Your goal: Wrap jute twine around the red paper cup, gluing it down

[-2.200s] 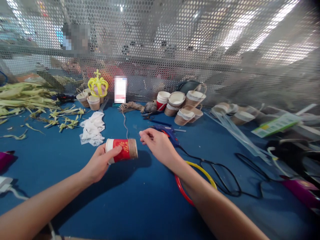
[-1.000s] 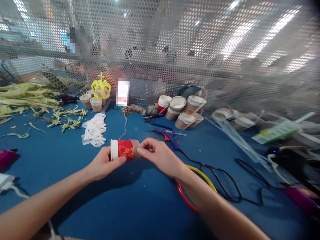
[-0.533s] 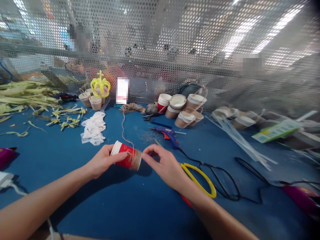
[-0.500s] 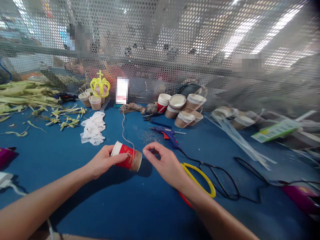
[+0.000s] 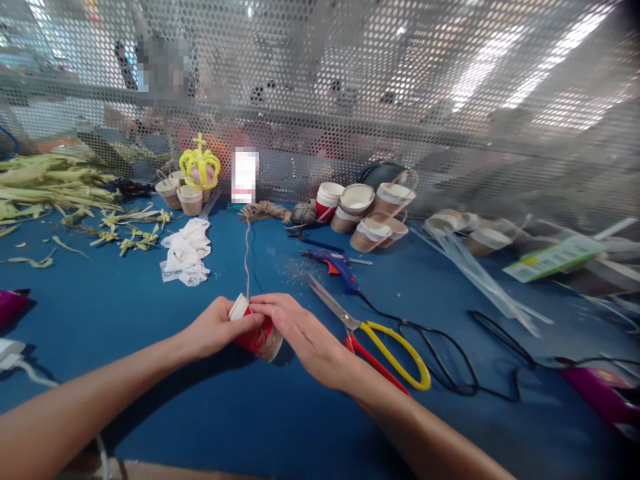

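Note:
My left hand (image 5: 213, 328) grips a red paper cup (image 5: 256, 337) with a white rim, held on its side just above the blue table. Brown twine is wound around the cup's bottom end. My right hand (image 5: 295, 332) lies over the top of the cup, its fingertips pinched on the twine strand (image 5: 247, 253). That strand runs taut away from the cup to a loose twine bundle (image 5: 263, 211) near the mesh wall.
Yellow and red scissors (image 5: 373, 333) lie open right of my hands. A blue glue gun (image 5: 336, 262) with a black cord, twine-wrapped cups (image 5: 370, 213), a white cloth (image 5: 186, 252), green leaf strips (image 5: 55, 193) and a yellow crown (image 5: 199, 167) lie on the blue table (image 5: 260, 413).
My right hand has moved left from beside the cup's bottom onto its top and pinched the twine. The twine is now pulled straight. The cup sits a little lower and closer.

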Motion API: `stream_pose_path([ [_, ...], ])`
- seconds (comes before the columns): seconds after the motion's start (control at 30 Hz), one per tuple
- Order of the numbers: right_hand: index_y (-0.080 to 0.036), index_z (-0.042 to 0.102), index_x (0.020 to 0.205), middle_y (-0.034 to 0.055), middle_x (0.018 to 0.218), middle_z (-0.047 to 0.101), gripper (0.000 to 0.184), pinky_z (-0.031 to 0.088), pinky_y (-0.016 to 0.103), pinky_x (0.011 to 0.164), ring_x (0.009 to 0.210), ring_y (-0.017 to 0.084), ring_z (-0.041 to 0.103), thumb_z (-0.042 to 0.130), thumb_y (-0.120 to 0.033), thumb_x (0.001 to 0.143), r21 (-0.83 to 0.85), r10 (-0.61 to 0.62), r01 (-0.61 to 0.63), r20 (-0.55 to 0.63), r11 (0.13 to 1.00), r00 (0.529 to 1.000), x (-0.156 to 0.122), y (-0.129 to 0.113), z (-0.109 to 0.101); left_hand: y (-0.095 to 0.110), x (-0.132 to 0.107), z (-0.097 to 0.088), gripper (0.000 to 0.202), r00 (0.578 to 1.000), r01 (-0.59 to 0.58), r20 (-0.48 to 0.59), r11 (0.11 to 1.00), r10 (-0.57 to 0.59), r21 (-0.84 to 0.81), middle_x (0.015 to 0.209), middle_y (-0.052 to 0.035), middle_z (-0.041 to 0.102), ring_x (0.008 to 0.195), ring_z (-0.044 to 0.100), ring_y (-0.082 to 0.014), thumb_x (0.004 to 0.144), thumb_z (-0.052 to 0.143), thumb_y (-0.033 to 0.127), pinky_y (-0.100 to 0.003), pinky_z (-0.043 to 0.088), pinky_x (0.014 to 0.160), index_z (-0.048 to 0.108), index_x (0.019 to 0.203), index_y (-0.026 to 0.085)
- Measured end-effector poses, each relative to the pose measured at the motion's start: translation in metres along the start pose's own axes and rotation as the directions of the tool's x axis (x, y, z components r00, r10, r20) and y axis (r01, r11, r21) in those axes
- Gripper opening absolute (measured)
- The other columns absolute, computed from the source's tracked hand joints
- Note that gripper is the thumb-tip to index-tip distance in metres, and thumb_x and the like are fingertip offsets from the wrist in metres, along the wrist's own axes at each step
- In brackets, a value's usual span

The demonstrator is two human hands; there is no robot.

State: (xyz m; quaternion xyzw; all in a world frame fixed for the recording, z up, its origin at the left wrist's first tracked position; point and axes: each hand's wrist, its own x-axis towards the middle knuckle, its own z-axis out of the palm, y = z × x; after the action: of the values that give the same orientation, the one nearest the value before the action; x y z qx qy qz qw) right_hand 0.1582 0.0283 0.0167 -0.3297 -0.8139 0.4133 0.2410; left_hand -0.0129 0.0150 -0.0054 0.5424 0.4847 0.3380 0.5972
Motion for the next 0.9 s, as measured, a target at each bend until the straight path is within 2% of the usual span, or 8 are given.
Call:
stream_pose_path([
  [0.13,-0.018,0.058,0.104,0.0067,0.11,0.058,0.036,0.037,0.031,0.094,0.104,0.014,0.051,0.026,-0.029,0.091,-0.073,0.008,-0.009,-0.023,0.997,1.0,0.002,-0.002,-0.009,-0.003,0.0,0.001,0.032,0.999,0.043,-0.022,0.997,-0.044,-0.065,0.043,0.0057,0.037,0.043,0.025,-0.0062,0.067,0.06,0.037,-0.02,0.02,0.042,0.051,0.048,0.013],
  [0.23,-0.019,0.059,0.1,0.0057,0.104,0.062,0.028,0.042,0.032,0.087,0.096,0.016,0.056,0.037,-0.03,0.087,-0.28,0.05,-0.105,-0.197,0.954,0.979,0.006,0.006,-0.036,-0.006,0.001,-0.002,0.029,0.998,0.043,-0.041,0.997,-0.046,-0.067,0.046,0.0033,0.046,0.044,0.034,-0.0073,0.068,0.06,0.038,-0.019,0.025,0.044,0.06,0.057,0.011],
  [0.33,-0.018,0.058,0.102,0.0088,0.098,0.063,0.025,0.044,0.036,0.08,0.089,0.022,0.059,0.048,-0.028,0.081,-0.443,0.193,-0.425,-0.478,0.789,0.857,0.01,0.029,-0.072,-0.008,0.002,-0.005,0.03,0.997,0.014,-0.08,0.999,-0.017,-0.038,0.05,0.0015,0.052,0.047,0.041,-0.0093,0.069,0.059,0.039,-0.019,0.031,0.047,0.062,0.062,0.011],
  [0.47,-0.015,0.062,0.083,0.0127,0.086,0.063,0.012,0.043,0.041,0.079,0.086,0.027,0.058,0.06,-0.021,0.073,-0.437,0.332,-0.586,-0.528,0.682,0.781,0.016,0.074,-0.099,-0.009,0.002,-0.007,0.031,0.99,-0.024,-0.136,0.998,0.032,0.06,0.048,0.0021,0.049,0.046,0.04,-0.0098,0.071,0.057,0.04,-0.02,0.03,0.046,0.059,0.057,0.012],
  [0.6,-0.014,0.054,0.102,0.0077,0.104,0.056,0.024,0.047,0.037,0.075,0.088,0.018,0.056,0.051,-0.028,0.083,-0.364,0.437,-0.667,-0.539,0.65,0.72,0.023,0.1,-0.1,-0.008,0.002,-0.006,0.031,0.989,-0.034,-0.139,0.993,0.049,0.112,0.047,0.0025,0.047,0.046,0.037,-0.0095,0.072,0.055,0.038,-0.02,0.028,0.045,0.057,0.055,0.012],
  [0.77,-0.013,0.054,0.093,0.0108,0.085,0.063,0.024,0.047,0.033,0.062,0.07,0.022,0.062,0.06,-0.018,0.07,-0.211,0.439,-0.634,-0.561,0.744,0.701,0.018,0.078,-0.1,-0.004,0.003,-0.008,0.026,0.987,-0.049,-0.15,0.997,0.056,0.054,0.054,0.0002,0.053,0.051,0.042,-0.011,0.071,0.055,0.036,-0.021,0.033,0.05,0.06,0.061,0.012],
  [0.83,-0.015,0.051,0.094,0.0087,0.086,0.064,0.023,0.048,0.029,0.057,0.063,0.017,0.062,0.057,-0.02,0.072,-0.136,0.43,-0.574,-0.531,0.807,0.73,0.009,0.058,-0.096,-0.005,0.005,-0.011,0.027,0.985,-0.052,-0.16,0.997,0.06,0.057,0.051,0.0011,0.05,0.049,0.04,-0.0103,0.07,0.056,0.036,-0.021,0.032,0.049,0.058,0.057,0.013],
  [0.9,-0.017,0.051,0.084,0.0042,0.072,0.064,0.017,0.047,0.025,0.052,0.056,0.014,0.06,0.055,-0.031,0.074,-0.049,0.442,-0.511,-0.438,0.858,0.783,-0.002,0.038,-0.086,-0.007,0.007,-0.013,0.03,0.985,-0.059,-0.157,0.996,0.07,0.074,0.049,0.0022,0.046,0.047,0.036,-0.0093,0.071,0.055,0.037,-0.02,0.029,0.047,0.055,0.054,0.013],
])
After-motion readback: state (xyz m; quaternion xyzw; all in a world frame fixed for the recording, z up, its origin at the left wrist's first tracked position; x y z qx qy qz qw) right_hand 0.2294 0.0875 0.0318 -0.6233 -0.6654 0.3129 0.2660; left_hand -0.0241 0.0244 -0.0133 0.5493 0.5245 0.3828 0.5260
